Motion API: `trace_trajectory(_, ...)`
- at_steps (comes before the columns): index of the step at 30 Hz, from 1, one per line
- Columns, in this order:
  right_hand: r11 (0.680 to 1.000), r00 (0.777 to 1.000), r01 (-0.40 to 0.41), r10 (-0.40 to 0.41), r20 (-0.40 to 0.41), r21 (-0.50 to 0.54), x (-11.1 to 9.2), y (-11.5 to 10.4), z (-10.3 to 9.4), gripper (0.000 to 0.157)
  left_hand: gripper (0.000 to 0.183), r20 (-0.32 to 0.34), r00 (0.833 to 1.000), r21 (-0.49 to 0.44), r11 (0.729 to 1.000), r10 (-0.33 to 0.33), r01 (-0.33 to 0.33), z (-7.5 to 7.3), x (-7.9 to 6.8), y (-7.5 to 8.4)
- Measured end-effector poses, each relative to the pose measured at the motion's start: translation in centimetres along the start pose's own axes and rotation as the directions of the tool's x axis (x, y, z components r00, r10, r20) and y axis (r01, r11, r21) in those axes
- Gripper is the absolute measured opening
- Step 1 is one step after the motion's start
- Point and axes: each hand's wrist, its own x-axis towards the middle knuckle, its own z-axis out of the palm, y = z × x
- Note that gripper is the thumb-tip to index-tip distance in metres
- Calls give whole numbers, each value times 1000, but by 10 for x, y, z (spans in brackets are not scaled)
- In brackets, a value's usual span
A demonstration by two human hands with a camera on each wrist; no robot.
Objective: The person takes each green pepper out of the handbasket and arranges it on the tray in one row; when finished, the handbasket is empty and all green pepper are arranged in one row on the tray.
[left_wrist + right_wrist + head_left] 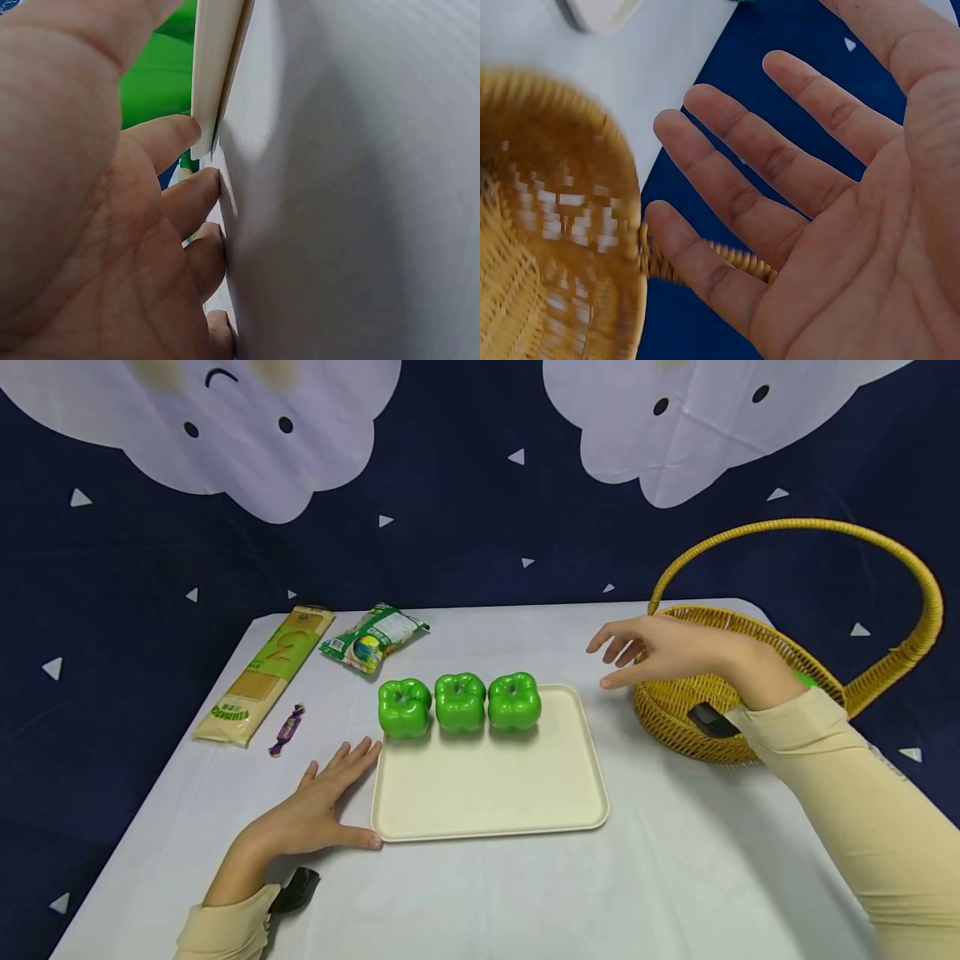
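Observation:
Three glossy green bell peppers, the left one (404, 708), the middle one (460, 702) and the right one (514, 702), sit in a row along the back of a cream tray (491, 789). My left hand (318, 806) is spread at the tray's left side, index finger and thumb at its edge; in the left wrist view a fingertip (184, 131) touches the rim. Above the left rim of a wicker basket (667, 739) is my right hand (663, 652), fingers extended and palm bare in the right wrist view. A bit of something green (806, 679) shows behind my right forearm, mostly hidden.
On the left of the white-covered table (660, 877) lie a long yellow-green packet (266, 677), a green snack bag (375, 637) and a purple wrapped candy (287, 731). The basket's tall handle (795, 524) arches up on the right. A dark blue cloth (450, 552) hangs behind.

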Motion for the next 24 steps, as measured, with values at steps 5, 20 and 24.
trace_trajectory(5, 999, 999, -41, 41, -23, -12, -13, 11, -9, 49, 131, -1, 1000, -3, 1000, 3, -3, 0, 0, 0)
trace_trajectory(20, 978, 984, -177, 176, -25, -114, -40, 49, -29, 57, 131, 3, 1000, 1, 1000, 0, 0, -1, -1, 2)
trace_trajectory(24, 963, 973, -231, 233, -5, -136, -45, 60, -31, 64, 131, 2, 1000, -1, 1000, -1, 1, -1, -1, 2)
